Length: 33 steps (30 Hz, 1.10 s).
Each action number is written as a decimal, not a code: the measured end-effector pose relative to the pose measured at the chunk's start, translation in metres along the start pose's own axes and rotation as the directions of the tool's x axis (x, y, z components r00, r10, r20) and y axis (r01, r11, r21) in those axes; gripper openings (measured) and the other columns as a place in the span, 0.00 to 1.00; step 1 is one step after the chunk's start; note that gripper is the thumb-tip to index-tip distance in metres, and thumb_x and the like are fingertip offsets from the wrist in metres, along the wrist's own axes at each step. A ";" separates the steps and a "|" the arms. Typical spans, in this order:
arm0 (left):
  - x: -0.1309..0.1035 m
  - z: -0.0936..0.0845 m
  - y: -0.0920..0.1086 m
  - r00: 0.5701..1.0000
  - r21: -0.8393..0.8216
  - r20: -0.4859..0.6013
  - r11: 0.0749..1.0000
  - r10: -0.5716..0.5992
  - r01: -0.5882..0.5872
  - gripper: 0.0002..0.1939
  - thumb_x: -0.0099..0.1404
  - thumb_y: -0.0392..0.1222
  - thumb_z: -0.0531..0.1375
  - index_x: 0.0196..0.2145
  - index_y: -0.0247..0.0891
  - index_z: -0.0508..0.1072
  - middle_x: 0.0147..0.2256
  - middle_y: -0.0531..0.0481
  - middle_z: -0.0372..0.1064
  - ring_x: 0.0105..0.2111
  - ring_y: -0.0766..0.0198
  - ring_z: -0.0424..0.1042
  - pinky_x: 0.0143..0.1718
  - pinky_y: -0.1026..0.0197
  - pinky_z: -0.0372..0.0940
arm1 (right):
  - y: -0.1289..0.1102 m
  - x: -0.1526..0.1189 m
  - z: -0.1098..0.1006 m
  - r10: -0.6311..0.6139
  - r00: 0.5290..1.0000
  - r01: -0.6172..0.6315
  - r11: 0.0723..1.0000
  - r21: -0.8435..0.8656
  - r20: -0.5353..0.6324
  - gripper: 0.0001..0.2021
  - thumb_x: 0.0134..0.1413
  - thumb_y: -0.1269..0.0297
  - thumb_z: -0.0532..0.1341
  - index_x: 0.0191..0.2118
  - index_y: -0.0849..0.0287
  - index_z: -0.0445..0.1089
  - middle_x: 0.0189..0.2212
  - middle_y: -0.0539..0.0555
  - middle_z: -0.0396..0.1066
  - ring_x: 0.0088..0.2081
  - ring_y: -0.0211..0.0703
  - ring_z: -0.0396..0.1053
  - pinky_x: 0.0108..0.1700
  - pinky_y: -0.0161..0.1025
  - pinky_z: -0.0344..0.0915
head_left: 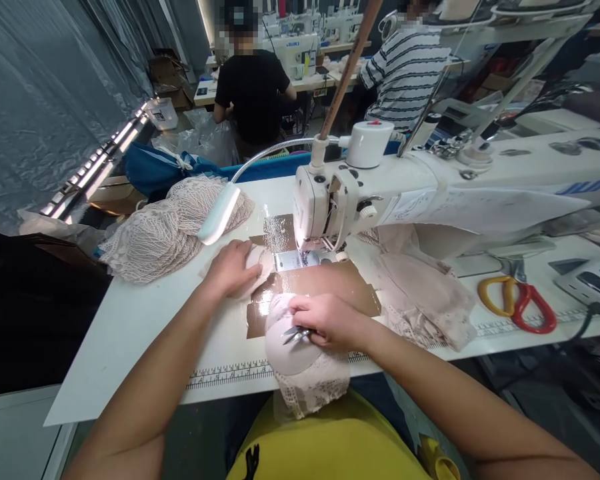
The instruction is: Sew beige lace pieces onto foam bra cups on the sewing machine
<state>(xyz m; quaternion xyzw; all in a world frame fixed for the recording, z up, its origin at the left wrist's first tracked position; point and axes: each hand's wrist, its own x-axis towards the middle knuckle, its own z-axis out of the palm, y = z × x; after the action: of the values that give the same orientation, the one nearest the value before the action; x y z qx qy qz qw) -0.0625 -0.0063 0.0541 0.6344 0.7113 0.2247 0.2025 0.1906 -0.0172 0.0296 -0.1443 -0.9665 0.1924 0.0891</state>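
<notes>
My left hand (233, 269) holds a pale pink bra cup (263, 267) just left of the sewing machine's needle area (305, 253), its thumb on top of the fabric. Closer to my body, my right hand (330, 320) is closed around small metal thread snips (296, 335), whose blades point left. Under that hand lies another pink cup with lace trim (287, 360), its lower end hanging over the table's front edge. The right fingertips touch this cup's upper part; whether they also pinch it I cannot tell.
Stacked lace cups (155, 233) lie at the left, under a lamp head (220, 215). Right of the needle are more pink lace pieces (420, 287) and scissors with red and yellow handles (533, 310). A ruler strip (230, 375) runs along the front edge. Two people sit at machines beyond.
</notes>
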 end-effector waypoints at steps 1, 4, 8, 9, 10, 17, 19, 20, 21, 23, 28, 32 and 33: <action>0.003 0.001 -0.004 0.996 -0.060 0.061 0.996 -0.062 0.065 0.29 0.47 0.44 0.65 0.49 0.36 0.72 0.47 0.39 0.70 0.48 0.43 0.67 0.47 0.51 0.62 | 0.002 -0.001 -0.003 0.063 0.998 -0.063 0.998 -0.025 0.019 0.06 0.43 0.76 0.59 0.27 0.58 0.69 0.34 0.53 0.72 0.30 0.39 0.65 0.28 0.34 0.55; -0.002 0.003 -0.010 0.970 -0.199 0.216 0.968 -0.108 0.152 0.17 0.51 0.47 0.63 0.37 0.35 0.75 0.32 0.45 0.73 0.33 0.52 0.72 0.33 0.57 0.64 | 0.010 -0.007 -0.017 0.307 0.951 -0.306 0.951 -0.042 0.025 0.08 0.40 0.80 0.59 0.22 0.59 0.65 0.26 0.53 0.68 0.27 0.39 0.63 0.26 0.35 0.53; -0.020 0.004 -0.007 0.942 -0.574 0.328 0.777 -0.071 0.259 0.14 0.54 0.47 0.62 0.34 0.33 0.73 0.30 0.47 0.72 0.28 0.58 0.71 0.30 0.60 0.64 | 0.014 -0.006 -0.029 0.429 0.901 -0.392 0.870 0.301 -0.068 0.08 0.53 0.73 0.56 0.29 0.59 0.71 0.30 0.54 0.72 0.33 0.43 0.68 0.33 0.37 0.61; -0.023 0.005 -0.005 0.936 -0.661 0.348 0.692 -0.057 0.288 0.15 0.53 0.46 0.64 0.35 0.33 0.73 0.30 0.47 0.72 0.29 0.59 0.71 0.31 0.60 0.65 | 0.013 -0.002 -0.029 0.454 0.885 -0.380 0.832 0.404 -0.101 0.08 0.57 0.68 0.55 0.35 0.58 0.72 0.35 0.55 0.73 0.37 0.45 0.69 0.37 0.39 0.64; -0.025 0.007 -0.003 0.929 -0.722 0.367 0.618 -0.041 0.312 0.15 0.52 0.45 0.65 0.35 0.33 0.73 0.30 0.47 0.72 0.29 0.59 0.72 0.32 0.60 0.65 | 0.012 0.003 -0.028 0.489 0.864 -0.379 0.789 0.483 -0.122 0.10 0.58 0.62 0.56 0.42 0.57 0.72 0.40 0.56 0.73 0.42 0.48 0.70 0.41 0.42 0.65; -0.028 0.011 -0.002 0.921 -0.784 0.388 0.538 0.036 0.309 0.16 0.53 0.46 0.66 0.36 0.33 0.72 0.29 0.50 0.71 0.28 0.62 0.70 0.31 0.62 0.65 | 0.003 0.045 -0.006 0.549 0.821 -0.340 0.690 0.639 -0.156 0.10 0.52 0.58 0.63 0.32 0.60 0.71 0.30 0.51 0.70 0.31 0.41 0.66 0.34 0.39 0.63; -0.029 0.008 -0.005 0.948 -0.763 0.313 0.610 0.057 0.215 0.17 0.54 0.44 0.65 0.41 0.35 0.71 0.33 0.49 0.71 0.30 0.62 0.70 0.32 0.62 0.65 | 0.003 0.048 -0.001 0.545 0.818 -0.314 0.690 0.652 -0.182 0.12 0.55 0.59 0.60 0.24 0.59 0.65 0.22 0.47 0.63 0.26 0.37 0.60 0.28 0.35 0.57; -0.029 0.006 -0.005 0.963 -0.734 0.256 0.665 0.083 0.138 0.18 0.55 0.42 0.64 0.44 0.37 0.71 0.36 0.48 0.71 0.34 0.61 0.71 0.36 0.61 0.65 | 0.003 0.047 0.000 0.542 0.819 -0.301 0.685 0.664 -0.188 0.13 0.55 0.59 0.60 0.24 0.59 0.64 0.21 0.47 0.61 0.25 0.36 0.58 0.28 0.35 0.56; -0.030 0.004 -0.005 0.973 -0.686 0.197 0.725 0.120 0.050 0.20 0.55 0.41 0.64 0.47 0.38 0.71 0.39 0.48 0.72 0.38 0.59 0.71 0.41 0.59 0.65 | 0.004 0.046 0.001 0.535 0.824 -0.283 0.673 0.683 -0.186 0.13 0.55 0.59 0.60 0.24 0.59 0.64 0.22 0.47 0.60 0.26 0.36 0.58 0.28 0.34 0.55; -0.030 0.001 -0.003 0.974 -0.556 0.106 0.824 0.202 -0.110 0.21 0.56 0.41 0.64 0.49 0.39 0.73 0.43 0.47 0.71 0.44 0.56 0.70 0.48 0.57 0.62 | 0.004 0.043 0.002 0.518 0.840 -0.254 0.639 0.726 -0.162 0.11 0.56 0.58 0.60 0.27 0.59 0.65 0.23 0.47 0.62 0.27 0.36 0.59 0.29 0.34 0.56; -0.030 0.004 0.005 0.950 -0.401 0.149 0.895 0.274 -0.195 0.19 0.53 0.47 0.67 0.43 0.40 0.76 0.30 0.51 0.67 0.32 0.62 0.67 0.35 0.61 0.62 | 0.004 0.040 0.000 0.474 0.873 -0.210 0.575 0.791 -0.113 0.10 0.57 0.59 0.58 0.30 0.60 0.69 0.25 0.49 0.64 0.28 0.37 0.60 0.30 0.34 0.59; -0.027 0.015 0.001 0.891 -0.527 0.376 0.850 0.254 -0.020 0.16 0.57 0.52 0.64 0.37 0.38 0.75 0.18 0.60 0.48 0.19 0.70 0.51 0.22 0.66 0.50 | 0.002 0.039 -0.002 0.472 0.876 -0.193 0.532 0.825 -0.100 0.09 0.57 0.62 0.58 0.32 0.61 0.70 0.27 0.49 0.66 0.29 0.37 0.61 0.31 0.34 0.60; -0.026 0.017 0.000 0.877 -0.551 0.408 0.834 0.254 0.015 0.16 0.58 0.53 0.63 0.35 0.37 0.75 0.18 0.60 0.48 0.19 0.71 0.50 0.21 0.66 0.49 | 0.002 0.039 -0.002 0.474 0.874 -0.188 0.527 0.829 -0.103 0.08 0.57 0.62 0.58 0.32 0.61 0.70 0.27 0.49 0.66 0.29 0.37 0.62 0.32 0.34 0.61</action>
<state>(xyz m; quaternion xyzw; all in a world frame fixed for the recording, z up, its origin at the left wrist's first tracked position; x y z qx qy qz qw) -0.0497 -0.0310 0.0401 0.6310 0.5073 0.2691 0.5217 0.1548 -0.0024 0.0353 -0.3012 -0.7021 0.5911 0.2587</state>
